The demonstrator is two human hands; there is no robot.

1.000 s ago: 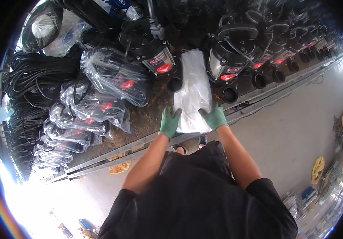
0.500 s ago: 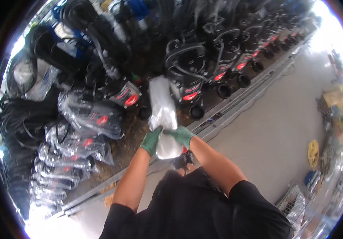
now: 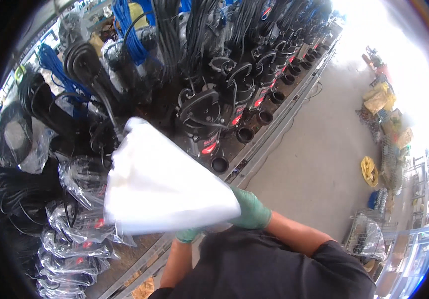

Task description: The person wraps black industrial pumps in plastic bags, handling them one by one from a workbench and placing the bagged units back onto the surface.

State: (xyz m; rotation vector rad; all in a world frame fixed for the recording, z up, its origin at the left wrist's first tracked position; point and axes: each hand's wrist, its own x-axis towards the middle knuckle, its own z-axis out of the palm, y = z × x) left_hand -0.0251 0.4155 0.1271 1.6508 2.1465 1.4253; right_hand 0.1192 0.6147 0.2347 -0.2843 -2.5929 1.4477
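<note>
A large whitish plastic bag [image 3: 167, 184] is spread out and tilted in front of me, blurred by motion. My right hand [image 3: 251, 208], in a green glove, grips the bag's right corner, its fingertips partly behind the film. At the bag's lower edge shows a bit of my left hand [image 3: 188, 234], also green-gloved; the bag hides its fingers. Just beyond the bag stands a black pump [image 3: 199, 119] with a handle, a red-marked label and a round black outlet [image 3: 220, 164]. Several like it stand in a row running to the far right.
Pumps wrapped in clear plastic [image 3: 75, 249] line the left side. Behind them lie coiled black cables [image 3: 82, 62] and blue cables [image 3: 130, 32]. A metal rail [image 3: 286, 122] edges the bench. On the floor at right are a yellow coil [image 3: 369, 171] and a wire basket [image 3: 366, 233].
The bag has gone from a narrow folded bundle to a wide spread sheet, swung left and nearer. My right hand now holds its corner; my left hand has dropped mostly behind it.
</note>
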